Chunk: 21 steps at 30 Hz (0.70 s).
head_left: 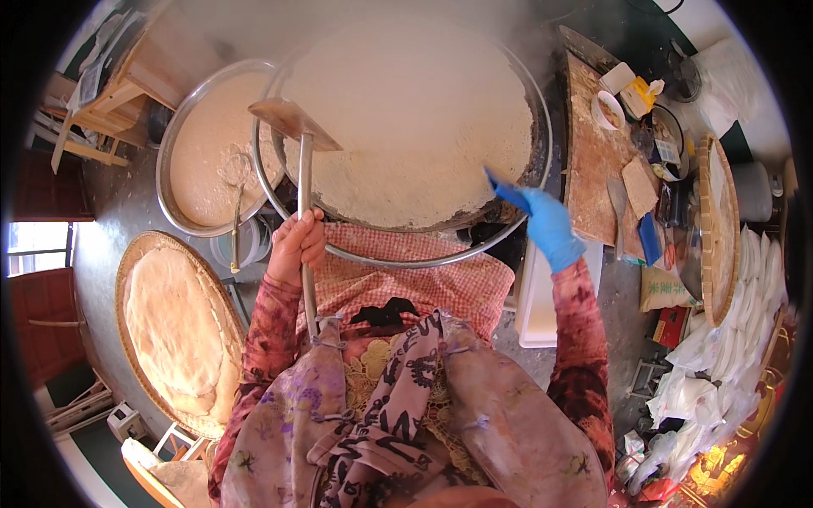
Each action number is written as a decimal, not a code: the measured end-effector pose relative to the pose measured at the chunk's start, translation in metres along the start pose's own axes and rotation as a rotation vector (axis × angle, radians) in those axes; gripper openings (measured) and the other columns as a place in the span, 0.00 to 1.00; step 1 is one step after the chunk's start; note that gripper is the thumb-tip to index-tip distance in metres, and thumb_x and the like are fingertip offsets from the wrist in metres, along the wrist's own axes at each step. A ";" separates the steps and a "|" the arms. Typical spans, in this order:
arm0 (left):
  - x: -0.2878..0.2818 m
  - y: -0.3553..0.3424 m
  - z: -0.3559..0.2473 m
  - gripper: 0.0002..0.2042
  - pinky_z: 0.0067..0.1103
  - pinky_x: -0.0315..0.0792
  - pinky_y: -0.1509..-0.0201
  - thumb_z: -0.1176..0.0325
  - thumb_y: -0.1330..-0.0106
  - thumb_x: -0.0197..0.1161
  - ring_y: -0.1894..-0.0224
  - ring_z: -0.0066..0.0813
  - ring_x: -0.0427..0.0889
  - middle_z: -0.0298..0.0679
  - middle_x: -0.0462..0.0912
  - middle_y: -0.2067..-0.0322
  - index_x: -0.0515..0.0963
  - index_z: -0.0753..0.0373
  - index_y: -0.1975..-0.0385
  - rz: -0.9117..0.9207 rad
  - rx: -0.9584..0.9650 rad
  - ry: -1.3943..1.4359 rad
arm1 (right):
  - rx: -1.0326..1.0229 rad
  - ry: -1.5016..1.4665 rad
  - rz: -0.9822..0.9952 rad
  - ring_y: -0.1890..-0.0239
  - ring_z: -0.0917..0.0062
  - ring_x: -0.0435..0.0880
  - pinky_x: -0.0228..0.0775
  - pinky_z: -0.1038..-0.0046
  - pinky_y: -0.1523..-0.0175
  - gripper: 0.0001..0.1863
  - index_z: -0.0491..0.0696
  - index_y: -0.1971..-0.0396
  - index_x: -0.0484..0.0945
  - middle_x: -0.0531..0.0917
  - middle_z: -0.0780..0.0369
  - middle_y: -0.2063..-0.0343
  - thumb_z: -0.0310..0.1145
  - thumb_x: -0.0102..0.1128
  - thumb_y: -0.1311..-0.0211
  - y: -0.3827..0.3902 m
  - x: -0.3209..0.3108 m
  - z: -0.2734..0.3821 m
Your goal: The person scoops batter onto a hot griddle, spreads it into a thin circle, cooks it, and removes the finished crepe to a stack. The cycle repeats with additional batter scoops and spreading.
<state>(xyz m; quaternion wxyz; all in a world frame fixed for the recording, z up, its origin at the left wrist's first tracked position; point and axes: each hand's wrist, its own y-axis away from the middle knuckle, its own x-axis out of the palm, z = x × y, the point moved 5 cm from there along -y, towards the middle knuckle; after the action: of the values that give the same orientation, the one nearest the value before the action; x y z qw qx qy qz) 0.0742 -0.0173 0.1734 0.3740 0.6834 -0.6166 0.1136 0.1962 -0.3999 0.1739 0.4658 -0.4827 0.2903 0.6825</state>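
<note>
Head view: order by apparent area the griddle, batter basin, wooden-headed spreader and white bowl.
1. Griddle
2. Batter basin
3. Wooden-headed spreader, perhaps enlarged by nearness
4. White bowl

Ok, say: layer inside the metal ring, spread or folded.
Spread: the pale layer lies wide inside the metal ring, no fold visible; haze blurs its far side.

The spreader [305,178] has a smooth, wood-like head [282,116], its handle [306,190] metal-looking, softly shiny. That blue glove [555,229] shines like thin plastic. Rough, worn wooden workbench [587,169]; toward its far edge, a glossy bowl [599,119].
</note>
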 end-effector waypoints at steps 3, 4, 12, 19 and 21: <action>0.004 -0.006 -0.001 0.09 0.12 0.52 0.87 0.63 0.32 0.47 0.89 0.11 0.54 0.24 0.57 0.86 0.69 0.63 0.63 0.058 0.001 0.028 | -0.133 -0.126 -0.060 0.59 0.60 0.77 0.69 0.67 0.53 0.17 0.46 0.58 0.75 0.79 0.53 0.62 0.21 0.44 0.48 0.030 0.007 0.041; 0.005 -0.007 -0.001 0.09 0.12 0.52 0.87 0.63 0.32 0.47 0.89 0.11 0.54 0.24 0.57 0.86 0.69 0.63 0.63 0.061 0.002 0.029 | -0.178 -0.071 -0.083 0.61 0.63 0.79 0.70 0.68 0.55 0.14 0.45 0.59 0.75 0.79 0.55 0.64 0.26 0.47 0.45 0.038 0.009 0.054; 0.001 0.001 -0.008 0.12 0.13 0.55 0.86 0.61 0.31 0.45 0.89 0.15 0.58 0.28 0.61 0.86 0.69 0.64 0.65 0.072 0.038 -0.060 | -0.103 -0.312 0.115 0.57 0.59 0.77 0.69 0.66 0.54 0.16 0.46 0.57 0.74 0.78 0.55 0.60 0.24 0.48 0.47 0.059 0.010 0.108; 0.010 -0.001 0.008 0.14 0.14 0.56 0.85 0.58 0.31 0.42 0.87 0.16 0.59 0.29 0.62 0.85 0.69 0.64 0.64 0.153 -0.005 -0.142 | 0.435 -1.366 -0.136 0.60 0.68 0.80 0.72 0.70 0.56 0.17 0.42 0.56 0.73 0.80 0.57 0.60 0.28 0.58 0.47 0.040 0.005 0.100; 0.016 -0.009 0.009 0.15 0.14 0.58 0.82 0.58 0.31 0.42 0.85 0.18 0.61 0.30 0.63 0.84 0.69 0.65 0.63 0.135 0.039 -0.105 | 0.522 -1.786 -0.172 0.59 0.69 0.80 0.73 0.68 0.54 0.17 0.43 0.55 0.73 0.79 0.58 0.59 0.30 0.57 0.46 0.038 0.017 0.110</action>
<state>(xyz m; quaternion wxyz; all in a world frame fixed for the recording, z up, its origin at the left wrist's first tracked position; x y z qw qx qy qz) 0.0833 -0.0358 0.1737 0.3191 0.6525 -0.6777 0.1147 0.1174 -0.3161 0.1965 0.6587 0.3210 -0.0680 0.6771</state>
